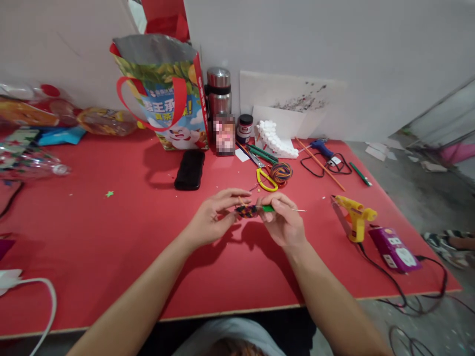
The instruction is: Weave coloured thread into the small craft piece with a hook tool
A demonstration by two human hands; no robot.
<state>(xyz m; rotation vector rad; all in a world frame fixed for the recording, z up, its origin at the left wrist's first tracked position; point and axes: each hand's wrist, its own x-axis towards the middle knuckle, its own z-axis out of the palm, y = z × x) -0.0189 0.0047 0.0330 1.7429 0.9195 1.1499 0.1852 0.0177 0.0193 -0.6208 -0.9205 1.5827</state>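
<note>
Above the red table, my left hand [217, 217] pinches a small multicoloured crocheted piece [245, 211] between thumb and fingers, a strand of yarn running over the index finger. My right hand [284, 217] is closed round the green grip of a crochet hook [268, 208]; its thin metal shaft sticks out to the right. The hook's other end meets the piece, though the tip is too small to make out. Behind my hands lies a ball of multicoloured yarn [281, 172], beside yellow-handled scissors [266, 180].
A black phone [189, 170] and a large printed bag [166, 99] stand or lie behind left, near a steel flask [218, 94]. At right are a yellow glue gun [356, 215], a purple box [395, 249] and cables. A plastic bottle [33, 160] lies far left.
</note>
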